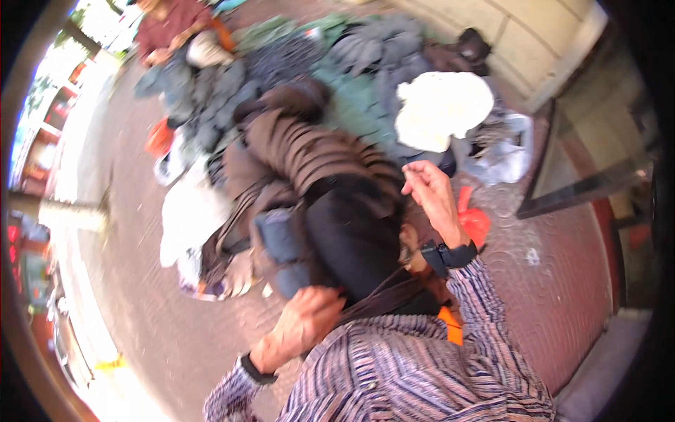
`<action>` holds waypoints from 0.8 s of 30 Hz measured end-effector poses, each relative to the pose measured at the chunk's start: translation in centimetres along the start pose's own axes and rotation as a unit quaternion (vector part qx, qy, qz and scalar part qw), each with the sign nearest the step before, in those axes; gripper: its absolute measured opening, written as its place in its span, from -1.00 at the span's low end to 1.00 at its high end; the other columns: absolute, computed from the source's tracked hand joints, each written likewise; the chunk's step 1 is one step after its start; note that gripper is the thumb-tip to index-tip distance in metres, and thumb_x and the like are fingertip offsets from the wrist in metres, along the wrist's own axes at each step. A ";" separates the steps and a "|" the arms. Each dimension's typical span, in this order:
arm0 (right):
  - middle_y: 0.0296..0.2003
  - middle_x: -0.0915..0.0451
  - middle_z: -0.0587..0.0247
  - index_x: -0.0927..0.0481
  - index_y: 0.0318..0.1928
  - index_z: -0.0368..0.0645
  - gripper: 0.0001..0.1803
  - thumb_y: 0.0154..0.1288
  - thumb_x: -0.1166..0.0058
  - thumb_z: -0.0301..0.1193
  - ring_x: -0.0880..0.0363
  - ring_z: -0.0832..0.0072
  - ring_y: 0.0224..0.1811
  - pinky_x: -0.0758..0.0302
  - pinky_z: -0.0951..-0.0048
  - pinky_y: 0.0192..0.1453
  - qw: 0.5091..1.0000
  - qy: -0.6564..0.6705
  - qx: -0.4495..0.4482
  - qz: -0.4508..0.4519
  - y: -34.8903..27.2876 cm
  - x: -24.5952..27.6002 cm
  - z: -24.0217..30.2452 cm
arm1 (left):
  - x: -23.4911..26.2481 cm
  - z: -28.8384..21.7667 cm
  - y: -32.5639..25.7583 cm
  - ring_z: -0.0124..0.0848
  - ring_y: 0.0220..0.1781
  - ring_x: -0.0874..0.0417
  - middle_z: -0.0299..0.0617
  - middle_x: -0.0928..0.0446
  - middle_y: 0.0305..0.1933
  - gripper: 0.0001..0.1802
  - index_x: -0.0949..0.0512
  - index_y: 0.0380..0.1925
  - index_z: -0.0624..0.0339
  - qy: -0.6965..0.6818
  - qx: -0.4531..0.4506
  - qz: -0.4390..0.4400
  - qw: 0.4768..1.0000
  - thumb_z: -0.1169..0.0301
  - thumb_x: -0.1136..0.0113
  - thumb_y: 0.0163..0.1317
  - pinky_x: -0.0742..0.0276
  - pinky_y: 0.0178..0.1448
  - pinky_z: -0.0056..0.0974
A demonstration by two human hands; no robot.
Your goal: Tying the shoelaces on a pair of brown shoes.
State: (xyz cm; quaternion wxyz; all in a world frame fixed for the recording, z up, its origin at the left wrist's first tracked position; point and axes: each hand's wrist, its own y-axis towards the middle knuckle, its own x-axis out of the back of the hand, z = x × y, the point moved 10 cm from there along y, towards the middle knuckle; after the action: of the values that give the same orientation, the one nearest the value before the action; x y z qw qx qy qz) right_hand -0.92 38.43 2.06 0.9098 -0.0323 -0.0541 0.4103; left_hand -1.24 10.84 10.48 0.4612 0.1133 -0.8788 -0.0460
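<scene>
Over my lap lies black cloth (355, 239), and beyond it a long heap of ribbed brown cloth (302, 151) stretches away. My left hand (306, 322) is low at the near edge of the black cloth, its fingers curled and slightly blurred against a dark brown strip of cloth (376, 301). Blue-grey folded cloth (280, 235) sits just beyond that hand. Raised to the right of the brown heap, my right hand (434, 197) has thumb and fingers pinched together. Whatever it pinches is too small to make out.
A white bundle (444, 109) and a pale plastic bag (503, 151) lie at the far right, near a glass door (590, 155). A red bag (474, 218) is beside my right wrist. White bags (190, 214) lie left. Another person (169, 32) sits far left among grey bundles (204, 91).
</scene>
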 end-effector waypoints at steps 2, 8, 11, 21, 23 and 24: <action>-0.58 -0.54 0.28 -0.50 -0.17 -0.25 -0.85 0.30 -0.04 -0.45 -0.51 0.65 -0.53 -0.43 0.56 -0.43 0.982 -0.057 0.094 0.154 -3.6 -9.0 2.9 | 3.8 3.2 -0.2 -0.20 -0.24 -0.59 -0.10 -0.54 -0.20 -0.77 -0.56 -0.18 0.31 -0.052 0.157 -0.124 0.978 0.55 -0.12 0.13 -0.50 -0.18 -0.22; -0.36 -0.41 0.23 -0.54 -0.42 -0.14 -0.94 0.02 -0.09 -0.53 -0.36 0.28 -0.20 -0.31 0.31 -0.13 0.866 -0.309 0.360 0.161 -9.2 -18.5 4.5 | 3.8 13.7 -1.5 -0.35 -0.54 -0.58 -0.08 -0.57 -0.54 -0.70 -0.55 -0.16 0.43 -0.112 0.404 -0.095 0.903 0.40 0.02 0.27 -0.49 -0.35 -0.32; -0.38 -0.41 0.25 -0.54 -0.46 -0.16 -0.94 -0.04 -0.10 -0.51 -0.34 0.33 -0.20 -0.23 0.33 -0.12 0.836 -0.376 0.376 0.137 -9.6 -19.6 4.2 | 2.9 14.5 -1.2 -0.46 -0.53 -0.55 -0.13 -0.58 -0.58 -0.66 -0.55 -0.15 0.43 -0.131 0.418 -0.019 0.899 0.35 0.06 0.29 -0.45 -0.39 -0.37; -0.40 -0.42 0.28 -0.55 -0.50 -0.15 -0.97 -0.03 -0.11 -0.49 -0.33 0.35 -0.22 -0.19 0.31 -0.12 0.839 -0.370 0.363 0.167 -9.9 -20.0 3.6 | 1.0 15.4 -2.3 -0.66 -0.71 -0.31 -0.22 -0.56 -0.59 -0.65 -0.49 -0.03 0.41 -0.354 0.504 0.056 0.786 0.34 0.06 0.37 -0.17 -0.64 -0.52; -0.42 -0.42 0.28 -0.55 -0.50 -0.15 -0.96 -0.03 -0.11 -0.48 -0.34 0.35 -0.22 -0.19 0.30 -0.12 0.841 -0.367 0.369 0.150 -10.0 -19.8 3.9 | 1.3 14.7 -1.9 -0.65 -0.73 -0.30 -0.19 -0.57 -0.58 -0.64 -0.48 -0.01 0.42 -0.351 0.502 0.069 0.787 0.34 0.07 0.37 -0.15 -0.66 -0.52; -0.42 -0.42 0.28 -0.55 -0.50 -0.15 -0.96 -0.03 -0.11 -0.48 -0.34 0.35 -0.22 -0.19 0.30 -0.12 0.840 -0.367 0.369 0.150 -10.0 -20.1 4.0 | 1.2 14.2 -1.6 -0.65 -0.74 -0.29 -0.18 -0.58 -0.58 -0.64 -0.47 -0.01 0.42 -0.359 0.497 0.087 0.785 0.34 0.08 0.38 -0.16 -0.66 -0.52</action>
State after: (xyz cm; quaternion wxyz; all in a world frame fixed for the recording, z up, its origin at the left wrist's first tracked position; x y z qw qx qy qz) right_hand -7.14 16.79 5.58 0.6951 0.4515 -0.2229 0.5132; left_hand -13.27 8.70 3.03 -0.0056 0.2256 -0.8884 0.3999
